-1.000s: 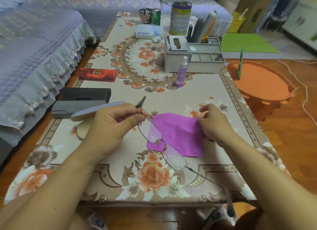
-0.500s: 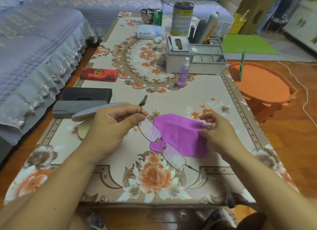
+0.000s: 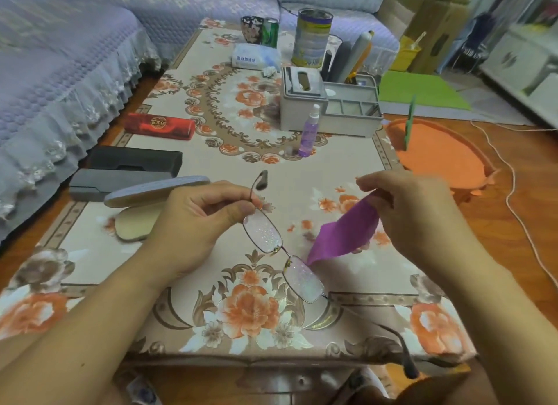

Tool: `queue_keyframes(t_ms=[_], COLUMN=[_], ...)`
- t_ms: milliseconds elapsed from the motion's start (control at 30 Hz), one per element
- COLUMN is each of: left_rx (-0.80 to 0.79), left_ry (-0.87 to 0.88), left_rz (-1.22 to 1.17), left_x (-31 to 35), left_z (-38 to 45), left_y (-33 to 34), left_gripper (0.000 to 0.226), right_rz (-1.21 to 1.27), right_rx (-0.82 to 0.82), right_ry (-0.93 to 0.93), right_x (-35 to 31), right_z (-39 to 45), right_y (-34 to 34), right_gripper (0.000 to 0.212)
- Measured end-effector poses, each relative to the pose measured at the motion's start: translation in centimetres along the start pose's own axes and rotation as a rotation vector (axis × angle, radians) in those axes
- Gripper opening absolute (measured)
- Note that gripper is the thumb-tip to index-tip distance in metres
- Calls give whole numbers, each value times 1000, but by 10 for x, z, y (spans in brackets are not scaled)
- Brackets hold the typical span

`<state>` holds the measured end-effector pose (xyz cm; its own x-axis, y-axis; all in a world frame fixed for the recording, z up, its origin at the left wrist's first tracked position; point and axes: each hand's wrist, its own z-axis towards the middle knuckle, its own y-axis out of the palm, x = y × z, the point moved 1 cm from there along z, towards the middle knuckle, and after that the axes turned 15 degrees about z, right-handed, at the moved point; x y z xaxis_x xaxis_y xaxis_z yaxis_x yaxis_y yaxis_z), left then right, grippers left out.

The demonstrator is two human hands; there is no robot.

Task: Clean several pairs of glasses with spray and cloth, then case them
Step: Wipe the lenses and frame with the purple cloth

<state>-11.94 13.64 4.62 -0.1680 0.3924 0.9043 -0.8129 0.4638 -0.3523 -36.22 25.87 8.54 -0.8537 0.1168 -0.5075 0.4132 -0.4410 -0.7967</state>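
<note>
Since a second ago the cloth [image 3: 344, 232] has come up off the table [image 3: 302, 175]: the right hand [image 3: 407, 205] has lifted it by one edge, and it now hangs in a fold below the fingers, its low corner just beside the nearer lens. The right hand pinches that upper edge with curled fingers. The glasses [image 3: 282, 253] have barely shifted. The left hand [image 3: 196, 217] holds them above the table, thumb and fingers pinched on the frame by the far hinge. Both lenses are speckled with droplets. One temple curls up past the left fingers; the other runs down toward the near table edge.

Left of the left hand lies an open grey case [image 3: 151, 193], lid raised. Beyond it sit a dark grey case [image 3: 117, 182], a black case [image 3: 136, 160] and, further off, a red case [image 3: 160, 126]. The spray bottle [image 3: 309, 132] stands upright mid-table, just before a grey organizer [image 3: 329, 108]. Behind are a tin [image 3: 312, 39], a can [image 3: 269, 31], a cup [image 3: 250, 28] and a tissue pack [image 3: 253, 58]. An orange stool [image 3: 440, 154] stands right of the table.
</note>
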Motion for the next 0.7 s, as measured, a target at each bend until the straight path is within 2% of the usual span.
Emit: queue_keyframes(t_ms=[100,233,400,533,700], left_rx=[-11,-30,-13,-7,-11], left_ry=[-3,21,1,6,25], left_rz=[-4,28,12,37,13], left_x=[2,5,2,0,1], left_z=[-1,-2,1,0,-1], left_y=[7,10,7,6,7], left_gripper=[21,16,19,27,22], right_rz=[-70,-3,108,201,-44], right_rx=[-78,-217,-240,-272,-241], right_ry=[-154,-98,-143,-126,-178], right_x=[-5,-10,-27,-31,-14], right_z=[-2,6,20,16,11], right_y=[-22,-38,-36,-19,-6], right_gripper=[30,38,50,43,42])
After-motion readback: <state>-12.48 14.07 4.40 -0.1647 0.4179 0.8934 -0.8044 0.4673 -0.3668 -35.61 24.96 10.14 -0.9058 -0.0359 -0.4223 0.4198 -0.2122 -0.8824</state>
